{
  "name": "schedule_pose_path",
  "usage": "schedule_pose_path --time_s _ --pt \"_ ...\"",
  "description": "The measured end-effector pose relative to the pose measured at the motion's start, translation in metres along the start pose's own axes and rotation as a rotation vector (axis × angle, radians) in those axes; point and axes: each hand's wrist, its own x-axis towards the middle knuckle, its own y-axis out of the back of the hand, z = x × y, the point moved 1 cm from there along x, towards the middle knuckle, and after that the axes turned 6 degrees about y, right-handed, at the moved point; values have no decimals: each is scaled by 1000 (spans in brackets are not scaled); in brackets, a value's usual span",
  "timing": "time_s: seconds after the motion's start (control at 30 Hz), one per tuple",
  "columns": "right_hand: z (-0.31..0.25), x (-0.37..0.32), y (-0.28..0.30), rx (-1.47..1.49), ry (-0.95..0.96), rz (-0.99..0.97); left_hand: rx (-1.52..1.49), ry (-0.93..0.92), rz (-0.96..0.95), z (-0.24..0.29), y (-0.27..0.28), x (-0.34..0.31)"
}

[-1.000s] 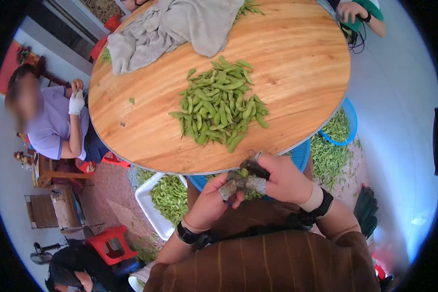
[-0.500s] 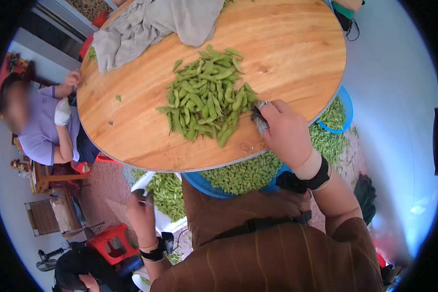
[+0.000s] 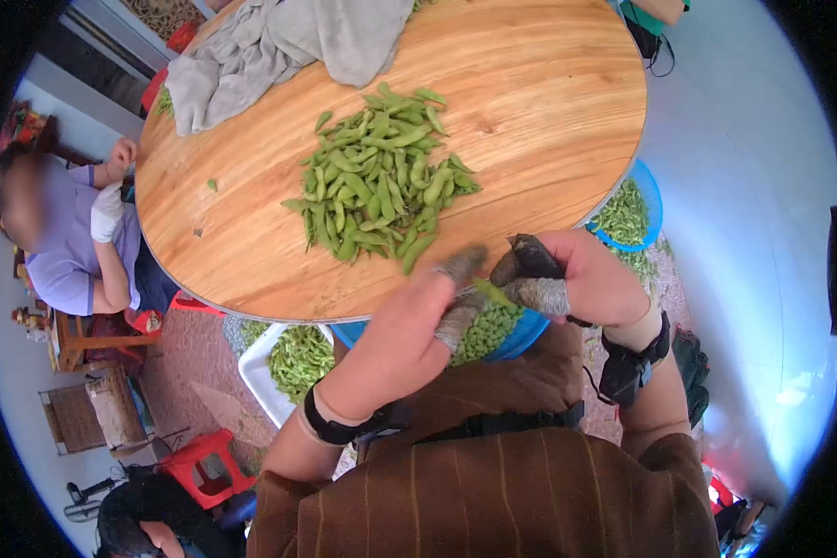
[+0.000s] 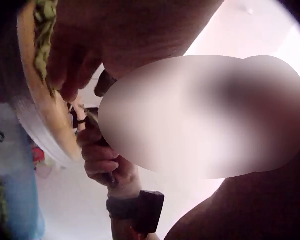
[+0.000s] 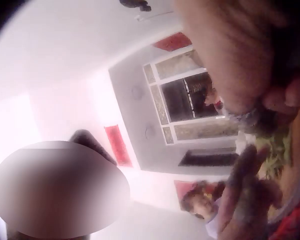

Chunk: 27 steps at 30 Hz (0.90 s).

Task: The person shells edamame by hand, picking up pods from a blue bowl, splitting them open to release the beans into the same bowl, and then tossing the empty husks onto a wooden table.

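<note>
A green soybean pod (image 3: 495, 294) is pinched between thumb and index finger of the right hand (image 3: 591, 279), just over the table's near edge. Worn, greyish wraps cover these fingertips, the one on the index finger nearly black. The left hand (image 3: 400, 335) is close beside it; its wrapped thumb and index finger stand apart, near the pod's free end. Just beyond both hands, a heap of pods (image 3: 372, 181) lies on the round wooden table (image 3: 539, 121). Beneath the hands, a blue basin (image 3: 528, 337) holds shelled green beans (image 3: 485, 333).
A grey cloth (image 3: 288, 51) lies on the table's far side. On the floor are a white tub (image 3: 260, 377) of pods, a blue basket (image 3: 651, 200) and a red stool (image 3: 205, 465). A person in a lilac shirt (image 3: 65, 246) sits at the left.
The right hand has come back from the edge of the pod heap with a pod. From low at the left by the white tub, the left hand has risen to meet it.
</note>
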Motion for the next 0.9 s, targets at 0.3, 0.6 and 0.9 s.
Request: schedule_pose_path --time_s 0.3,0.6,0.9 --pt "25 -5 -18 -131 251 158 -702 625 -216 -3 -16 -14" --pt "25 -11 -25 -145 272 26 -457 397 -158 -14 -27 -20" --pt "30 -12 -27 90 159 -23 -149 207 1 -9 -26 -20"
